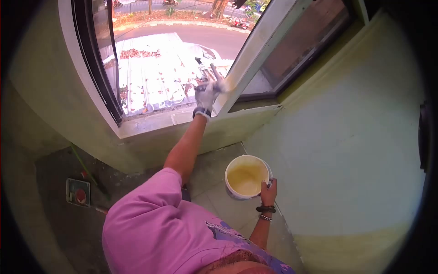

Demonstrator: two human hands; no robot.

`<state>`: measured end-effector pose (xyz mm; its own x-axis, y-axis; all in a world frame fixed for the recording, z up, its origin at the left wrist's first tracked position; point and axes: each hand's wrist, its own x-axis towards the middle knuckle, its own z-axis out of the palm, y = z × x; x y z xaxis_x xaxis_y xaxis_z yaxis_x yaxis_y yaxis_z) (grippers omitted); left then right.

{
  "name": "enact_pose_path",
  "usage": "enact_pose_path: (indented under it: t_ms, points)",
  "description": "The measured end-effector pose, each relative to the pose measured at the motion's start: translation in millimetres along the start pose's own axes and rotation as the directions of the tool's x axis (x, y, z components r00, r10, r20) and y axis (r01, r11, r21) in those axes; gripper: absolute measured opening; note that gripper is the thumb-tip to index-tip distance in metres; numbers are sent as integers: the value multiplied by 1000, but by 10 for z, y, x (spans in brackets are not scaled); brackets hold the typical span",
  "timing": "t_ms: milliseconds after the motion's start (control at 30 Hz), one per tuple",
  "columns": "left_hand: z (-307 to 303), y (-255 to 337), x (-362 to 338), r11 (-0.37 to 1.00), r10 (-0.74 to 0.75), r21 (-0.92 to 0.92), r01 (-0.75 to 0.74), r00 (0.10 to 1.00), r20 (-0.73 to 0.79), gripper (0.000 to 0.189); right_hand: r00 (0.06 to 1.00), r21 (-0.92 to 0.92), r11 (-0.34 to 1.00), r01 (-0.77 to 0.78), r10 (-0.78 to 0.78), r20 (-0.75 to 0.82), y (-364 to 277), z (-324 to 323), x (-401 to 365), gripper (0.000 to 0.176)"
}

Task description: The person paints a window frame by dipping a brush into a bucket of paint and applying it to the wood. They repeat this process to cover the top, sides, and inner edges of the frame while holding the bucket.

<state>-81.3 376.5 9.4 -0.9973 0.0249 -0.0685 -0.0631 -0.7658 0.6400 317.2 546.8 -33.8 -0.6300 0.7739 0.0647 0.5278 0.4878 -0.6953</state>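
My left hand (207, 95), in a whitish glove, reaches out to the open window. Its fingers are closed on a paintbrush (215, 72), blurred, whose pale head lies against the white window post (242, 75). Lower down, my right hand (269, 192) is bare and grips a white bucket (233, 193) at its right rim, beside the wire handle. Yellowish paint (246, 178) shows inside the bucket, which is held over the tiled floor.
A dark-framed window sash (98, 59) stands at the left, a second pane (305, 45) at the right. Below the sill (150, 125) runs a pale green wall. On the floor at left lie a tray (72, 183) and a green pole (84, 165). Outside is a white roof (159, 64).
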Motion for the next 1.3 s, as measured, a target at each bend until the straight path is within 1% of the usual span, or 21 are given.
enact_pose_path:
  t_ms: [67,133,167,200,233,267,333,400,433,467,500,567,600,667,733,800,867,1000,1033,1200,1300]
  points:
    - [-81,-102,162,968,174,163,-189,980,98,12,998,-29,998,-59,59,-13,113,7,-111,33]
    - [513,312,228,825,447,207,-525,832,330,18,999,8,1000,3,-2,-50,211,2,-227,34]
    - [1006,655,203,929,329,32,-369,861,387,20,998,-9,998,-57,56,-41,119,-46,-299,34]
    - [1396,1065,40,860,451,107,-498,842,297,19,993,-29,993,-111,110,-39,14,-101,-338,34]
    - [1707,1298,84,870,475,-24,-493,824,309,18,990,15,991,-136,136,-30,115,-94,-336,34]
    - [1831,1530,-12,867,496,-229,-442,803,329,14,991,6,993,-115,115,-65,150,-93,-364,36]
    - [1804,1452,245,853,499,-399,-338,753,429,17,988,10,994,-109,109,-112,156,-94,-394,39]
    - [1417,1140,156,955,253,-250,-162,882,397,19,981,8,994,-107,107,-160,-217,-128,-517,40]
    - [1109,882,186,978,138,-195,-76,934,329,18,959,-44,999,26,-37,-282,48,16,-489,39]
    - [721,548,280,991,16,-136,19,967,255,18,959,5,999,-50,50,-280,16,66,-512,39]
    - [210,51,537,973,196,54,-225,927,321,16,970,8,997,-72,72,-231,-262,23,-555,39]
    - [-413,-179,442,939,181,205,-276,905,386,15,969,56,996,-67,78,-233,-496,63,-609,39]
    - [-498,59,142,977,14,194,-85,940,342,15,969,94,996,0,23,-247,-509,126,-601,37]
    - [-426,560,-389,943,-147,334,-1,897,417,17,960,92,996,-10,35,-277,-591,217,-602,39]
    - [-415,896,-845,930,-302,357,86,731,612,18,951,55,998,34,-15,-308,-763,279,-602,39]
    - [-303,1066,-1110,896,-341,436,-85,497,798,14,954,56,998,5,12,-300,-911,361,-636,38]
    - [-239,977,-1329,833,-491,545,-94,325,808,16,962,52,998,22,-7,-275,-987,343,-593,36]
    - [-118,517,-1401,657,-650,597,-460,55,758,20,970,64,998,-21,36,-240,-1201,389,-588,36]
    - [-73,371,-1405,584,-722,618,-525,12,692,20,972,58,998,-10,23,-235,-1225,385,-581,36]
    - [-90,-243,-1356,585,-672,426,-690,-118,731,25,975,86,995,-54,71,-212,-1386,323,-579,35]
    - [68,-102,-1361,539,-706,511,-670,-28,708,33,970,105,993,-45,68,-235,-1352,331,-571,34]
